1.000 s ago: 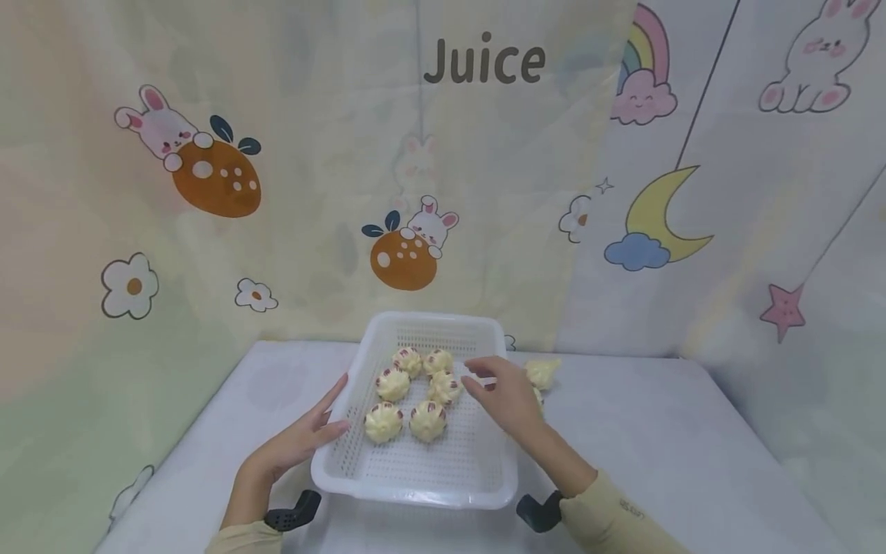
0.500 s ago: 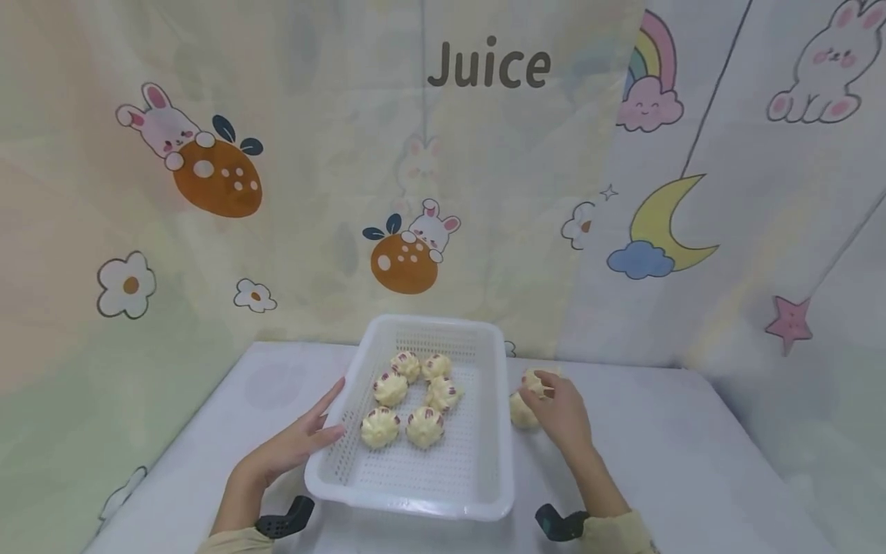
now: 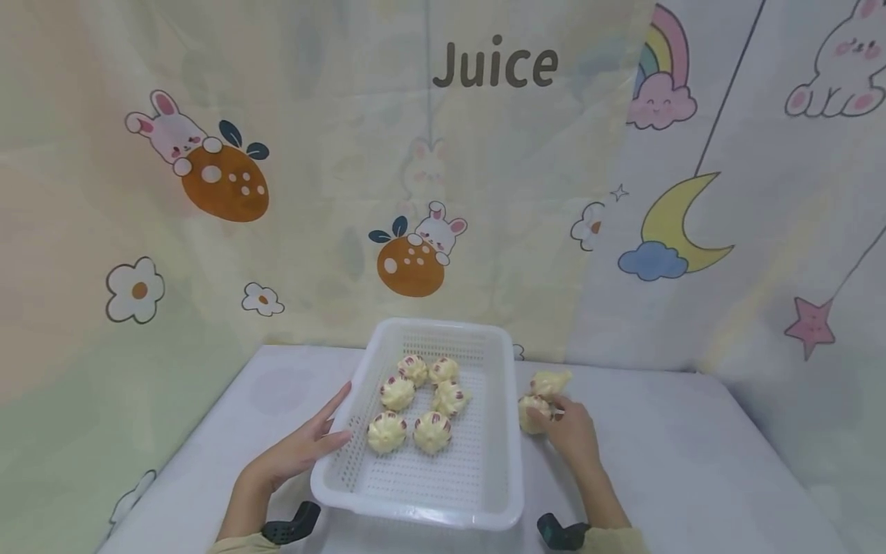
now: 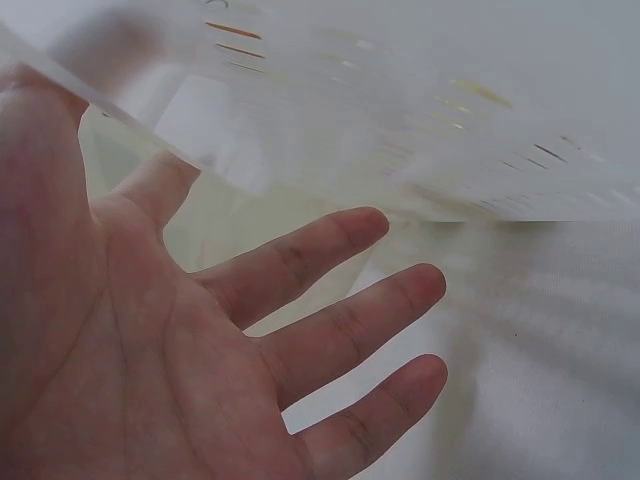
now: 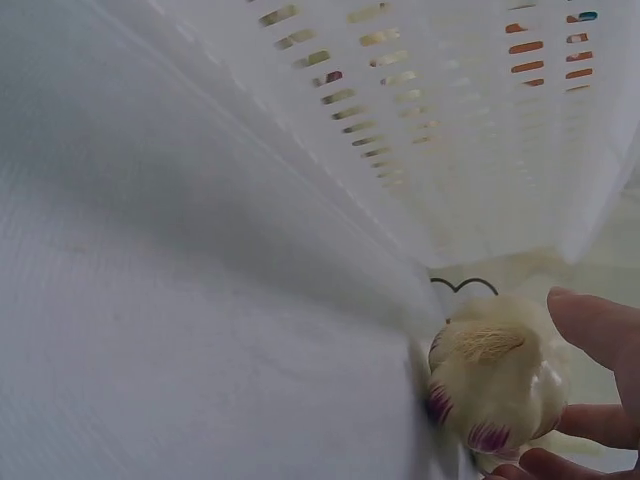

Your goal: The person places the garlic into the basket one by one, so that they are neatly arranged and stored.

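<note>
A white plastic basket (image 3: 415, 492) with slotted walls stands on the table, with several pale garlic bulbs (image 3: 432, 433) marked in purple inside. My left hand (image 3: 301, 454) rests at the basket's left side, its thumb over the rim. In the left wrist view the other fingers (image 4: 350, 335) are straight and spread below the rim. Right of the basket, my right hand (image 3: 573, 431) has thumb and fingers curled round a garlic bulb (image 5: 495, 375) on the table. Another garlic bulb (image 3: 550, 382) lies just behind it. Part of the held bulb is hidden by the fingers.
The basket stands near the table's back, before a curtain (image 3: 318, 192) printed with rabbits and flowers. White cloth covers the table (image 3: 692, 462). Black wrist devices (image 3: 292, 523) sit on both forearms.
My right hand has moved right from over the basket to the bulbs beside it, then down to the nearer one. My left hand has stayed at the basket's left rim.
</note>
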### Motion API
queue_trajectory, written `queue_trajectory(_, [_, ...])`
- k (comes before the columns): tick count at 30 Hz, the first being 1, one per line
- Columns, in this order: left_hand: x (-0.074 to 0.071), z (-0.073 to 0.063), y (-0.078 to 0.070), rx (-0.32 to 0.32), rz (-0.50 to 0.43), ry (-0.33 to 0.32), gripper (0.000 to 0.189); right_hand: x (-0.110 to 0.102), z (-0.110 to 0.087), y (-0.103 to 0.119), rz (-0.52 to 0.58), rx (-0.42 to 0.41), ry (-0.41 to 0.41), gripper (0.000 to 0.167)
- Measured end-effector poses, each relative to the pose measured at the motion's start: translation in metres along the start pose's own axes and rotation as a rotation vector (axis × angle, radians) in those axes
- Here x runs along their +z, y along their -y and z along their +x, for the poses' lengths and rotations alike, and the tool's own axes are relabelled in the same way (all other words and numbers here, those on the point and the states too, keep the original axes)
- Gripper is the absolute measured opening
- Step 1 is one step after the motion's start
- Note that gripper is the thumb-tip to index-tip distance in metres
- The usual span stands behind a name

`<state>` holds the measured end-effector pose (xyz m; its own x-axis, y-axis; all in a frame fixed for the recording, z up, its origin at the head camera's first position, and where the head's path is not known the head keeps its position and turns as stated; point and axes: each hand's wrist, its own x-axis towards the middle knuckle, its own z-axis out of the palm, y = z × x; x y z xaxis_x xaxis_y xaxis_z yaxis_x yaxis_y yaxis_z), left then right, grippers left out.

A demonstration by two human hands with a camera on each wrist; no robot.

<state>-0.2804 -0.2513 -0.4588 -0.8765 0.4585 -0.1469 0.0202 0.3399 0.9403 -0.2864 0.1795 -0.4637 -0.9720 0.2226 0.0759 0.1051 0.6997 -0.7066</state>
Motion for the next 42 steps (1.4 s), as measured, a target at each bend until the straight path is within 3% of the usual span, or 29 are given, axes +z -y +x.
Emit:
queue_trajectory(11, [0.002, -0.002, -0.001, -0.012, 0.001, -0.022, 0.075, 0.015, 0.002, -0.009, 0.057, 0.010, 0.003, 0.066])
queue_trajectory(17, [0.003, -0.002, -0.005, -0.017, 0.015, -0.020, 0.074, 0.018, 0.002, -0.016, 0.087, 0.009, -0.033, 0.065])
queue_trajectory(27, [0.003, -0.002, -0.005, -0.015, 0.015, -0.014, 0.076, 0.025, 0.003, -0.023, 0.097, 0.054, -0.033, 0.066])
queue_trajectory(35, [0.002, -0.002, -0.004, -0.020, 0.017, -0.024, 0.076, 0.023, 0.002, -0.022, 0.122, 0.061, -0.009, 0.063])
queue_trajectory(42, [0.002, -0.001, -0.004, -0.006, 0.015, -0.006, 0.076, 0.014, 0.001, -0.023, 0.110, 0.075, 0.039, 0.070])
